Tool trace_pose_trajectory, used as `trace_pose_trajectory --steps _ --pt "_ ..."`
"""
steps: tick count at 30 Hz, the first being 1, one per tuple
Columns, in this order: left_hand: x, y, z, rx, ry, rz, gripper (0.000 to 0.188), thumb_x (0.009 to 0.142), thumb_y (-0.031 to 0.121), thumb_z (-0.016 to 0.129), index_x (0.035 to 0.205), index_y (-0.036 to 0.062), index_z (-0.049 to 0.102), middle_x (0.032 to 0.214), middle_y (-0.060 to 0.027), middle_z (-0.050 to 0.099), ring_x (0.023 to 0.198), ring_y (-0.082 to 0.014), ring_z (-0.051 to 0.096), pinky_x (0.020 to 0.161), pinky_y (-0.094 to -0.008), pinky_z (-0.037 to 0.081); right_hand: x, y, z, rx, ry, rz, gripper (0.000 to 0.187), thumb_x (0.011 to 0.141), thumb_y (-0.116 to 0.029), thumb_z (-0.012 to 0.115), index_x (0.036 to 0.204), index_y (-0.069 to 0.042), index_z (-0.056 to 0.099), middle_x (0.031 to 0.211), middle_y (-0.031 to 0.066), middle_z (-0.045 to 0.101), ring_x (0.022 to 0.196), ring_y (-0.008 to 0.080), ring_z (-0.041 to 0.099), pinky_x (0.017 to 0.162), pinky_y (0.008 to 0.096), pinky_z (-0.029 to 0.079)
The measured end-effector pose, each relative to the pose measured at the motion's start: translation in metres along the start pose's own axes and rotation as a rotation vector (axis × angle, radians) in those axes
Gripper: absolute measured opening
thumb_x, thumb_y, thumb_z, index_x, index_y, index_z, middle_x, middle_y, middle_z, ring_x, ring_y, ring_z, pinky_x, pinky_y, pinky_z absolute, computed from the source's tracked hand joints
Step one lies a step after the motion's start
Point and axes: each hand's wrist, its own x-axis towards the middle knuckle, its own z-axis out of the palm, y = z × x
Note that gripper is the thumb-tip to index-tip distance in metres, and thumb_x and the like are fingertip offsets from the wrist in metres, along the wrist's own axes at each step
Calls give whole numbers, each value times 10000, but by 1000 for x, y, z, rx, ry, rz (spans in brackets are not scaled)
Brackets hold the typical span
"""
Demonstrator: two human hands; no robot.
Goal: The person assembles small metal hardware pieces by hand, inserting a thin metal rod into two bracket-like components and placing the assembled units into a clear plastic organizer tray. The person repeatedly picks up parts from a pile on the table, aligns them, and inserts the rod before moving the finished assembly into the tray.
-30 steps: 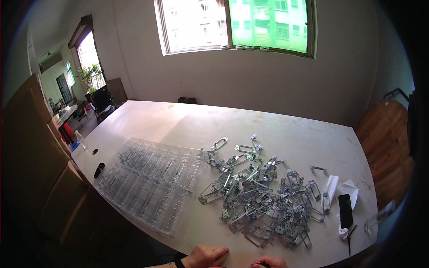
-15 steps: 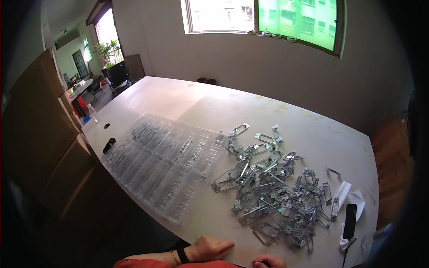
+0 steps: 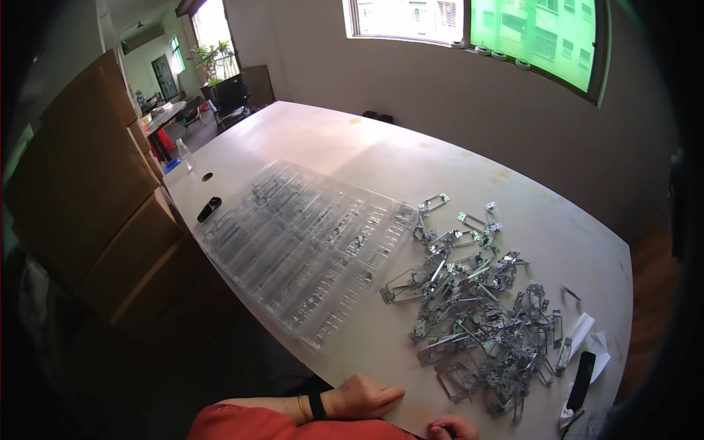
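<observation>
My left hand [image 3: 367,398] rests on the table's near edge, a dark band and a gold bangle at its wrist. Its fingers are folded together and point right; nothing shows in them. At the bottom edge, my right hand [image 3: 455,427] is partly cut off, its fingers curled closed. What it holds, if anything, is hidden. Beyond both hands spreads a loose heap of metal brackets [image 3: 469,315], thin frames tangled over one another. A clear plastic tray [image 3: 282,257] with long compartments lies to the left, and metal pieces sit in several of them.
The white table [image 3: 433,165] has a dark phone [image 3: 581,380] on white paper [image 3: 600,357] at right. A black object [image 3: 210,209] lies past the tray's left edge, near a clear bottle [image 3: 184,154]. Cardboard boxes [image 3: 81,176] stand left of the table.
My view has swung left and slightly down, so the table and heap appear further right. Both hands stay near the table's front edge, their poses much the same.
</observation>
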Motion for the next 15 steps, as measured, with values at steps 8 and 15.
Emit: trace_pose_trajectory --steps 8,15 --pt "1 1 2 -23 70 17 91 993 154 731 1018 90 671 742 -103 645 613 -332 694 552 -451 553 -1 5 1 -3 -4 -15 95 1086 -5 679 1154 -53 726 840 -12 662 721 66 579 630 250 474" --pt "-3 1 4 41 25 -6 118 980 173 750 1051 96 697 762 -98 679 637 -320 716 560 -445 565 -1 3 4 21 17 -30 75 1093 -23 686 1153 -52 720 835 -9 658 721 70 581 626 256 481"
